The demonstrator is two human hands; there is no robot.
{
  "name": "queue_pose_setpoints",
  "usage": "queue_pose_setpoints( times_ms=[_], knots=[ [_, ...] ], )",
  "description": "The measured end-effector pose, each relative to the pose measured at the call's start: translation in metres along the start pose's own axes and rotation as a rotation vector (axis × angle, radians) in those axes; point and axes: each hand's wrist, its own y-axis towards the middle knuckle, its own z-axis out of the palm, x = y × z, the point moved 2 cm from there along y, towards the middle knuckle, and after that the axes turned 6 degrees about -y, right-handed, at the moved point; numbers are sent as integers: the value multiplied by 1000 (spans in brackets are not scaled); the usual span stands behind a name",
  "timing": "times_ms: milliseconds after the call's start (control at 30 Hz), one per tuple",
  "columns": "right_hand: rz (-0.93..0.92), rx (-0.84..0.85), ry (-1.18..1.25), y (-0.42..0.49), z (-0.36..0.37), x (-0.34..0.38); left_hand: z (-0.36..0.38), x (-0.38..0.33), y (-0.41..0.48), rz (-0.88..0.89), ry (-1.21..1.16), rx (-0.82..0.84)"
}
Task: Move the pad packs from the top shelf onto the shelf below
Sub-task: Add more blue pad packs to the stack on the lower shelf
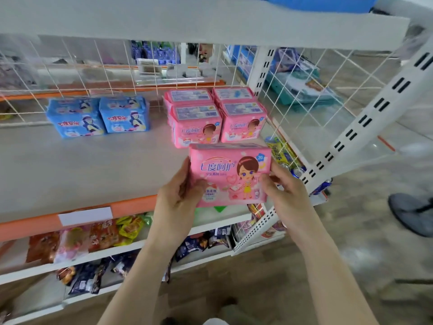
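Over the right front part of the grey shelf (82, 165), one pink pad pack (230, 174) is held upright, printed face toward the camera. Its lower edge hides the shelf's front lip there; contact with the shelf cannot be told.

- Left hand (178, 198): grips the pack's left end, thumb on the front face, fingers wrapped round behind.
- Right hand (285, 191): grips the pack's right end, thumb pressed on the lower front corner, fingers curled round the side and out of sight behind.
- Toward the shelf's rear right, just behind the held pack: four more pink packs (199, 127) in a close two-by-two block, touching one another.
- Toward the shelf's rear left, well apart from the pink block: two blue packs (75, 118) side by side, touching.
- Along the shelf's front edge, left of the hands: an orange strip (131, 207) with a blank white label (85, 215).
- Behind the shelf: a white wire grid (93, 66).
- Above the shelf: a white board (187, 22).
- Below the shelf: tiers of snack packets (93, 238).
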Motion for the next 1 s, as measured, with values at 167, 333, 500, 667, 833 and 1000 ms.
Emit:
queue_pose_setpoints(
  times_ms=[167,333,500,667,833,1000],
  knots=[
    [-35,2,-21,18,-13,-9,13,8,14,-7,53,-23],
    [-36,-37,24,42,-36,-28,35,24,36,-52,85,-69],
    [-17,-48,69,69,-55,-45,66,47,63,-128,47,-137],
    [7,-90,41,92,-61,-69,87,65,91,-193,261,-254],
    [22,-101,2,108,-59,-89,99,80,104,-155,430,-285],
    [10,-134,-30,123,-41,-100,110,96,108,-86,427,-359]
  ],
)
